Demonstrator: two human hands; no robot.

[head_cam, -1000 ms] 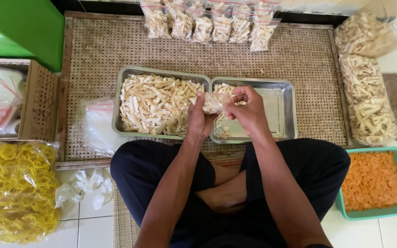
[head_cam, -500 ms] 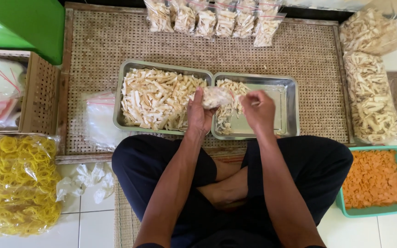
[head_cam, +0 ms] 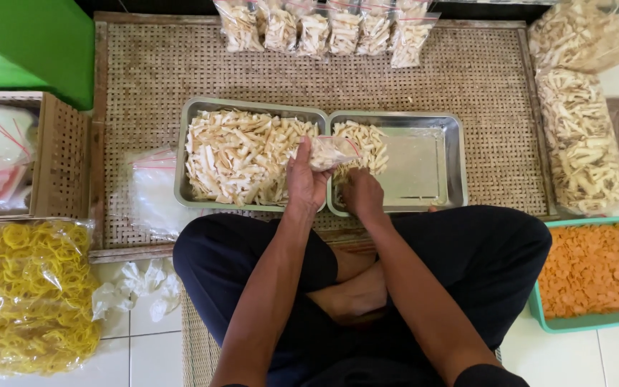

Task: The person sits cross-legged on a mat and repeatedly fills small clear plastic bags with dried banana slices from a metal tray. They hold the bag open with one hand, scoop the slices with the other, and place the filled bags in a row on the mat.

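Small clear bag (head_cam: 329, 151) of pale snack sticks sits in the left hand (head_cam: 305, 179), fingers clamped round it, held over the seam where the two steel trays meet. Under everything lies a wide woven mat (head_cam: 467, 86) on the floor. The left tray (head_cam: 195, 154) is heaped with pale sticks; the right tray (head_cam: 424, 161) is mostly bare, with a small pile at its left end. The right hand (head_cam: 362, 193) rests at that pile, fingers curled down; whether they grip anything I cannot tell. Filled bags (head_cam: 324, 29) line the mat's far edge.
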